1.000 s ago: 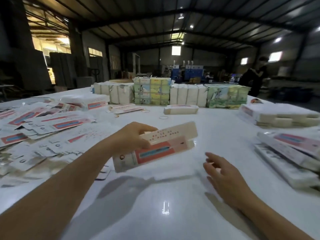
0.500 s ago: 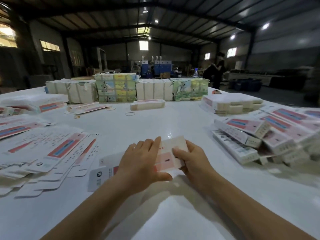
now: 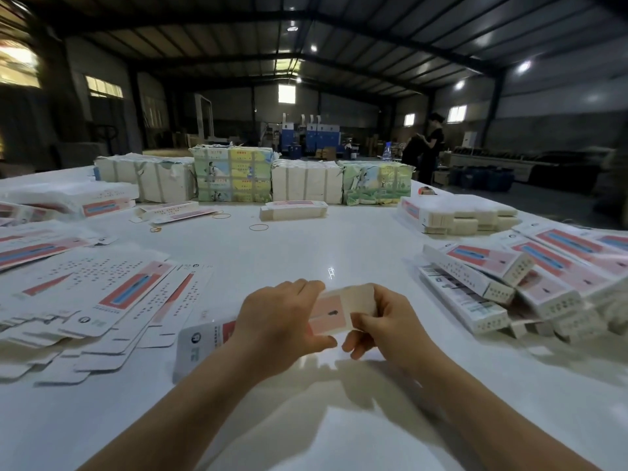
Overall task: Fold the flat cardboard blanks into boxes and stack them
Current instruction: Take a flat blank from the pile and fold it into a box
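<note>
Both forearms reach in from six o'clock over the glossy white table (image 3: 306, 253). The left hand (image 3: 277, 329), knuckles up, grips the long white-and-pink cardboard blank (image 3: 331, 309) at centre, fingers over its top, thumb beneath. The right hand (image 3: 384, 326) pinches its beige end flap at three o'clock. Folded boxes (image 3: 492, 280) are heaped at two o'clock.

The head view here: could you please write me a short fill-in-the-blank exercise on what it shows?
1. The carton blank is held by ____ hands.
2. The heap of folded boxes lies on the person's ____ side.
3. The flat blanks are spread on the person's ____ side.
4. The loose rubber bands lie on the white ____.

Missing words: both; right; left; table
</note>
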